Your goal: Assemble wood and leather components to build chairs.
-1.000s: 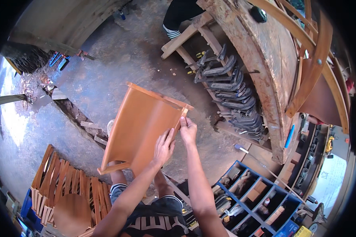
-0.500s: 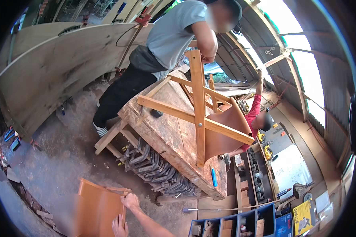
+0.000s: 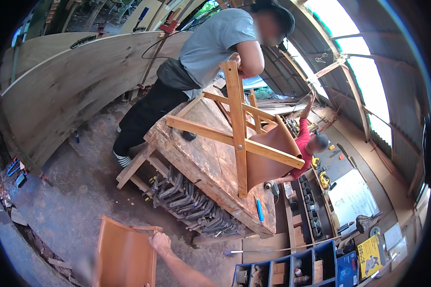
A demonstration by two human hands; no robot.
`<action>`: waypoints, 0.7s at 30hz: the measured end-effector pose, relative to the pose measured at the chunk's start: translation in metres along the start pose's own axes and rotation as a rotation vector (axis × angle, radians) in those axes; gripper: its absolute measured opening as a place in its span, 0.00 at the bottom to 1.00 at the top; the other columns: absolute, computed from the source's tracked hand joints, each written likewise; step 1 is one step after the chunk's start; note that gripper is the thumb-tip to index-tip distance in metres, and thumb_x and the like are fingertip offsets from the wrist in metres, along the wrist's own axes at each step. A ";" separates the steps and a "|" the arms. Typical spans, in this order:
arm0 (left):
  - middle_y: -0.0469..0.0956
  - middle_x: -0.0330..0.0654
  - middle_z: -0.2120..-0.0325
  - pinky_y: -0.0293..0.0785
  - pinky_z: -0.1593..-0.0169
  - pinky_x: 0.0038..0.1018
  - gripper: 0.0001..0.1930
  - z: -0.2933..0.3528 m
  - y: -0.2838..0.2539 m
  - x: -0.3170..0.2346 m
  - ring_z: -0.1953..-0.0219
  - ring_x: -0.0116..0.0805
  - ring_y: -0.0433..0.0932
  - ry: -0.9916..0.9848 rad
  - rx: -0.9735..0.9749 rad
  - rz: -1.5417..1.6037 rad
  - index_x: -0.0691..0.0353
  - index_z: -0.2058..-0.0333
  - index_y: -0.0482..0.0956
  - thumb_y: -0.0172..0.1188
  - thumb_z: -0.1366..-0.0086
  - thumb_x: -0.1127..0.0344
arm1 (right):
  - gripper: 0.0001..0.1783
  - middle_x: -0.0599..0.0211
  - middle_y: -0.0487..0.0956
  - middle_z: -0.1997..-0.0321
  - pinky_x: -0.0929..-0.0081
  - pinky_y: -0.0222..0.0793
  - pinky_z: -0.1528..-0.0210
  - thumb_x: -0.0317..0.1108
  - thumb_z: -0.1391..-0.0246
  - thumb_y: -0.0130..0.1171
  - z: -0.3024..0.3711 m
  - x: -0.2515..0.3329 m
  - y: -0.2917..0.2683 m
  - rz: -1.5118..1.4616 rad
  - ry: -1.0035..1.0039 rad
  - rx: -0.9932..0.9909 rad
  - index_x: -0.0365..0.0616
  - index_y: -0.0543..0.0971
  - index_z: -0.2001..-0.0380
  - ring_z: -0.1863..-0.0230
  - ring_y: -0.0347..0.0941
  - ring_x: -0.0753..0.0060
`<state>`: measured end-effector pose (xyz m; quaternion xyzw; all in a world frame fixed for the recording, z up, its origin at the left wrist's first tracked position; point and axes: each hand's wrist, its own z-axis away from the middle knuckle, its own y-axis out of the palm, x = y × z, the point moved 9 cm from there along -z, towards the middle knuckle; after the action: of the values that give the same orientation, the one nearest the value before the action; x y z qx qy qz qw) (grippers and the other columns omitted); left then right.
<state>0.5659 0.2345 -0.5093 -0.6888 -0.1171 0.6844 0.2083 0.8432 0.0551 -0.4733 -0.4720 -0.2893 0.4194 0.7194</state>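
Observation:
A tan leather sling (image 3: 124,253) with a wooden rail (image 3: 147,228) along its top right corner stands in the lower left of the head view. My right hand (image 3: 161,242) is closed around that corner, its forearm coming in from the lower edge. Only a sliver of my left hand (image 3: 146,285) shows at the bottom edge, beside the sling's right side; its fingers are cut off. A blurred patch covers part of the sling's left edge.
A worn workbench (image 3: 206,167) bears a crossed-leg wooden chair frame (image 3: 239,134) with a leather seat, and a blue tool (image 3: 259,210). Clamps (image 3: 191,203) hang below. One person (image 3: 220,43) leans over the bench; another in red (image 3: 302,136) is beyond. Blue bins (image 3: 325,258) stand right.
My left hand has dropped down along the sling, almost out of view. The right hand keeps its hold on the corner. The view has shifted slightly.

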 end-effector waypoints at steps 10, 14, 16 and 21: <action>0.65 0.57 0.40 0.62 0.40 0.52 0.32 0.007 0.015 0.009 0.44 0.62 0.65 -0.020 0.060 -0.062 0.59 0.37 0.65 0.53 0.41 0.59 | 0.26 0.38 0.81 0.65 0.52 0.74 0.51 0.51 0.49 0.54 0.010 -0.017 0.014 -0.072 0.048 -0.054 0.35 0.83 0.68 0.57 0.79 0.41; 0.65 0.59 0.41 0.62 0.40 0.52 0.32 0.007 0.010 0.007 0.44 0.62 0.65 -0.026 0.027 -0.047 0.59 0.37 0.65 0.54 0.42 0.58 | 0.27 0.39 0.81 0.64 0.52 0.74 0.51 0.52 0.49 0.53 0.025 -0.024 0.023 -0.088 0.073 -0.009 0.35 0.83 0.67 0.57 0.79 0.40; 0.65 0.59 0.41 0.62 0.40 0.52 0.33 0.007 0.005 0.007 0.44 0.62 0.65 -0.032 0.008 -0.047 0.59 0.37 0.65 0.54 0.42 0.58 | 0.27 0.39 0.81 0.63 0.52 0.74 0.51 0.53 0.49 0.54 0.023 -0.021 0.022 -0.106 0.071 0.003 0.35 0.83 0.67 0.56 0.78 0.40; 0.65 0.61 0.41 0.62 0.40 0.52 0.33 0.005 0.009 0.004 0.44 0.63 0.65 -0.048 -0.001 -0.013 0.58 0.37 0.66 0.55 0.42 0.57 | 0.29 0.40 0.81 0.62 0.52 0.73 0.50 0.56 0.47 0.53 -0.001 -0.035 0.011 -0.158 0.157 -0.066 0.36 0.84 0.67 0.55 0.78 0.41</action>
<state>0.5604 0.2290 -0.5164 -0.6718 -0.1269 0.6992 0.2092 0.8234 0.0257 -0.4844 -0.5024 -0.2820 0.3136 0.7548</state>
